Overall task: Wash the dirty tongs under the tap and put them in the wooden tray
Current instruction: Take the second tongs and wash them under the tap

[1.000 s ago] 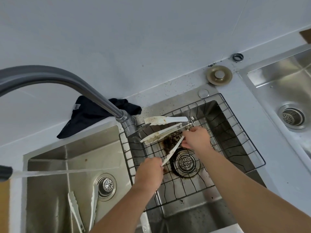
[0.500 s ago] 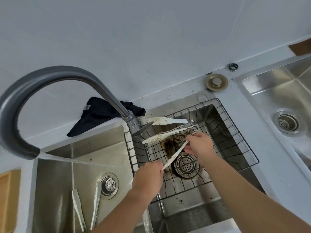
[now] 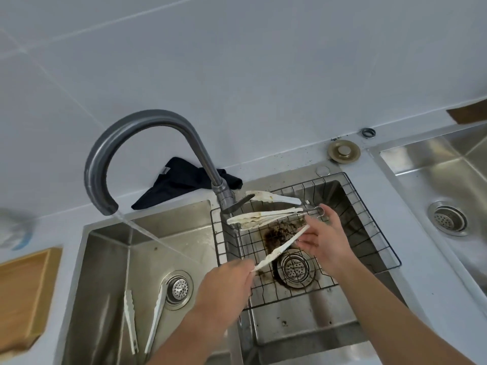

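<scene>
- The left hand (image 3: 224, 288) pinches the near tip of one dirty tong piece (image 3: 280, 250), and the right hand (image 3: 325, 237) holds its far end with curled fingers
- This white piece is long and thin, and it slants from the left hand up and away to the right hand
- It hangs over the wire rack (image 3: 369, 233) in the middle sink (image 3: 303, 330), just above the drain (image 3: 293, 268) and a brown mess
- The tap (image 3: 147, 127) bends to the left, and its water (image 3: 158, 238) falls into the left sink (image 3: 105, 259)
- So the water is to the left of the tong piece, and the left hand is the nearer one to it
- I think the piece must go left, over the wall between the two sinks, to get under the water
- The tap's stem and handle stand at the far left corner of the rack, near the way across
- More dirty tongs (image 3: 263, 217) lie at the far edge of the rack, close to the right hand's fingers
- Another pair of tongs (image 3: 143, 317) lies in the left sink by its drain
- The wooden tray (image 3: 23, 293) sits at the far left edge of the worktop, past the left sink
- A dark cloth (image 3: 184, 183) lies on the worktop behind the tap
</scene>
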Demonstrator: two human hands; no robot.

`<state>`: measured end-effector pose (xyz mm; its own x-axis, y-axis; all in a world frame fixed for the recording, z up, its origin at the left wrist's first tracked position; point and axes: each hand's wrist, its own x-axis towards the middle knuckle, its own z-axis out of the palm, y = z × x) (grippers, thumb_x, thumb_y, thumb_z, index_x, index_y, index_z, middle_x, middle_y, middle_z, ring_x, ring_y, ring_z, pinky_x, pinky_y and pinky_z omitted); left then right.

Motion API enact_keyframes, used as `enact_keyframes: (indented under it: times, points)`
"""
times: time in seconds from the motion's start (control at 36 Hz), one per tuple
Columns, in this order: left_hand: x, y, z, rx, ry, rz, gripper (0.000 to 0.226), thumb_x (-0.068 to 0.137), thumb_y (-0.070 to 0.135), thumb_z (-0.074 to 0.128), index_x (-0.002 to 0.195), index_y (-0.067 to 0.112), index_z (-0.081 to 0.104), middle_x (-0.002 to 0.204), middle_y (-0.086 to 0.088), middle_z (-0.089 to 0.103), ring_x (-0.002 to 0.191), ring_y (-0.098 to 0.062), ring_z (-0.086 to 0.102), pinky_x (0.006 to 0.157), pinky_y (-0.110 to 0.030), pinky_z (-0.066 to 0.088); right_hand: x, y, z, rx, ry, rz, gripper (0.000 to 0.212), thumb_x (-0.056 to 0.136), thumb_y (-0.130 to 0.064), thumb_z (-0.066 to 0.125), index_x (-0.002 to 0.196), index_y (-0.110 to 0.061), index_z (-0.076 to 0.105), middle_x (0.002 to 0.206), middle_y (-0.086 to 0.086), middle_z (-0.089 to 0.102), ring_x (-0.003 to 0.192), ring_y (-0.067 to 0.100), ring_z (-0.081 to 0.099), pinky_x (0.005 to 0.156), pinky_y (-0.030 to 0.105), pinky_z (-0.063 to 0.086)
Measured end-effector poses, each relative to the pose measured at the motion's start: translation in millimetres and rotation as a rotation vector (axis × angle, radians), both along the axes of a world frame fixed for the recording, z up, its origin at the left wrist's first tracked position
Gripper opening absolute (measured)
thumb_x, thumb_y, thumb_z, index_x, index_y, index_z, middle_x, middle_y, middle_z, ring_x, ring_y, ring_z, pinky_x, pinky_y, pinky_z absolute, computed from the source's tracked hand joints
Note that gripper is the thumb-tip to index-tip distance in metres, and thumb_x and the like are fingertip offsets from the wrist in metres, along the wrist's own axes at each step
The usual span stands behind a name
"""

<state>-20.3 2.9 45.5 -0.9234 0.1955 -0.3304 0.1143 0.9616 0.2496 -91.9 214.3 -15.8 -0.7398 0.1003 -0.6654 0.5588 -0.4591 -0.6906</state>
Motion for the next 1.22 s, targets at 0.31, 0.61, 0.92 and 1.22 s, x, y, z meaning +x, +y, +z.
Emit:
enact_keyframes:
  times: [0.31, 0.61, 0.92, 1.22]
  points:
    - [12.8, -48.0, 20.7, 0.206, 0.148, 0.108, 0.016, 0.099, 0.033, 0.059, 0.107, 0.028, 0.072, 0.088, 0.015, 0.070, 0.075, -0.006, 0.061, 0.067, -0.022, 0.049, -4.6, 7.7, 24.4, 0.091, 0.074, 0.301, 0.010, 0.101, -0.010, 0.056, 0.098, -0.004, 0.063, 0.080, 0.014, 0.064, 0.068, 0.024, 0.064, 0.063, 0.035, 0.056]
    - [10.5, -95.7, 38.1, 0.441, 0.265, 0.264, 0.019, 0.092, 0.025, 0.072, 0.109, 0.029, 0.078, 0.086, 0.029, 0.072, 0.083, 0.003, 0.069, 0.081, -0.026, 0.057, -2.2, -16.6, 55.3, 0.520, 0.235, 0.805, 0.018, 0.095, -0.038, 0.067, 0.104, -0.022, 0.066, 0.074, 0.001, 0.060, 0.061, 0.014, 0.050, 0.057, 0.024, 0.044]
    - [23.5, -133.8, 41.9, 0.774, 0.347, 0.469, 0.023, 0.087, 0.010, 0.075, 0.108, 0.019, 0.078, 0.090, 0.013, 0.079, 0.082, -0.002, 0.073, 0.078, -0.015, 0.056, 17.8, -61.1, 77.5, 0.684, 0.345, 1.155, 0.014, 0.087, -0.048, 0.070, 0.101, -0.044, 0.066, 0.097, 0.004, 0.072, 0.066, 0.009, 0.056, 0.059, 0.026, 0.050]
    - [21.2, -171.3, 36.9, 0.958, 0.382, 0.610, 0.019, 0.088, 0.009, 0.074, 0.099, 0.023, 0.076, 0.087, 0.021, 0.077, 0.079, 0.001, 0.071, 0.074, -0.010, 0.054, 41.9, -113.7, 79.0, 0.516, 0.259, 1.073, 0.023, 0.092, -0.029, 0.072, 0.106, -0.013, 0.065, 0.078, 0.002, 0.070, 0.064, 0.014, 0.061, 0.066, 0.030, 0.052]
